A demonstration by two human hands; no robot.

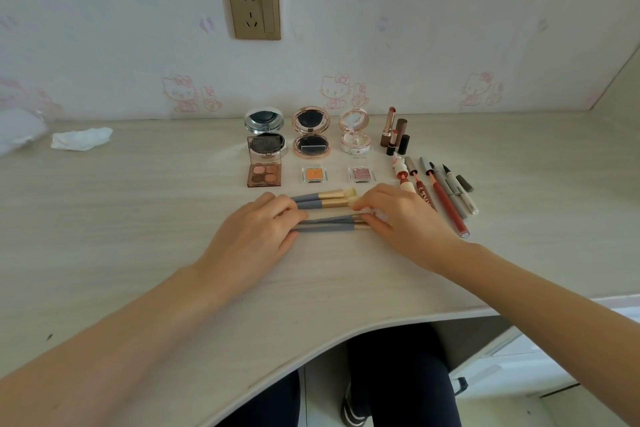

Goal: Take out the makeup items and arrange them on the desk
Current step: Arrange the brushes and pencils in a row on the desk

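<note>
Several grey-handled makeup brushes point(325, 202) with gold ferrules lie side by side on the desk point(138, 218), heads pointing right. My left hand point(256, 236) pinches the handle ends of the nearer brushes point(329, 225) between thumb and fingers. My right hand point(405, 222) holds their head ends, its index fingertip touching the bristles of a farther brush. Behind them stand three open compacts point(265, 130), an eyeshadow palette point(264, 174), two small pans point(314, 174), lipsticks point(394, 133) and a row of pens and pencils point(446, 198).
A crumpled white tissue point(81, 139) lies at the left of the desk, with a white bag point(17, 132) at the far left edge. A wall socket point(254, 9) sits above. The desk's curved front edge runs over my knees.
</note>
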